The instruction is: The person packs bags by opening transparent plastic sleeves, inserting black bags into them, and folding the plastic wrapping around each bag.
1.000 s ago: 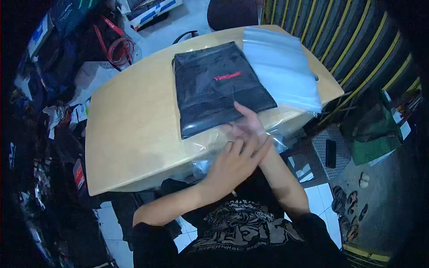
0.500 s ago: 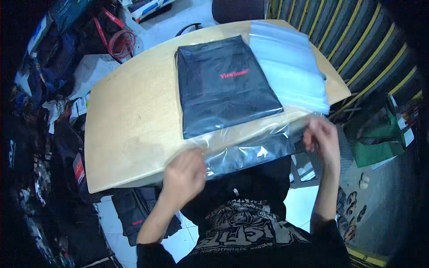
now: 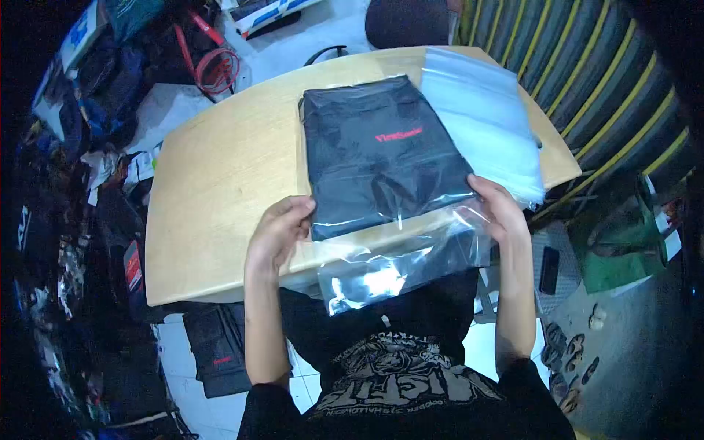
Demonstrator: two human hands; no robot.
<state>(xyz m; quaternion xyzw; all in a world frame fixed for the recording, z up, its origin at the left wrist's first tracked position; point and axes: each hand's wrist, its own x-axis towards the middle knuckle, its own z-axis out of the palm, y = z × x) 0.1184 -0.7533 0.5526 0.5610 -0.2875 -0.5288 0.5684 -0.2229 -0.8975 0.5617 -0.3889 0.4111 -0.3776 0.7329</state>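
A folded black cloth item [image 3: 374, 161] with red "ViewSonic" lettering lies on the table inside a clear plastic bag [image 3: 381, 275]. The bag's loose open end hangs over the near table edge and catches the light. My left hand [image 3: 282, 229] pinches the packed bag at its near left corner, thumb on top. At the near right corner, my right hand [image 3: 499, 209] grips the other side, its fingers partly hidden. To the right, a stack of clear plastic bags [image 3: 484, 121] lies flat beside the black item.
The light wooden table [image 3: 220, 191] has a curved far edge. More folded black items [image 3: 213, 352] rest low at the left. A phone [image 3: 548, 270] lies on a grey surface at the right, near a green bag [image 3: 616, 242]. Yellow-striped dark curved shapes [image 3: 587, 81] stand behind.
Both hands have moved up from the bag's loose end to the near corners of the black item and now hold there. The view has shifted slightly.
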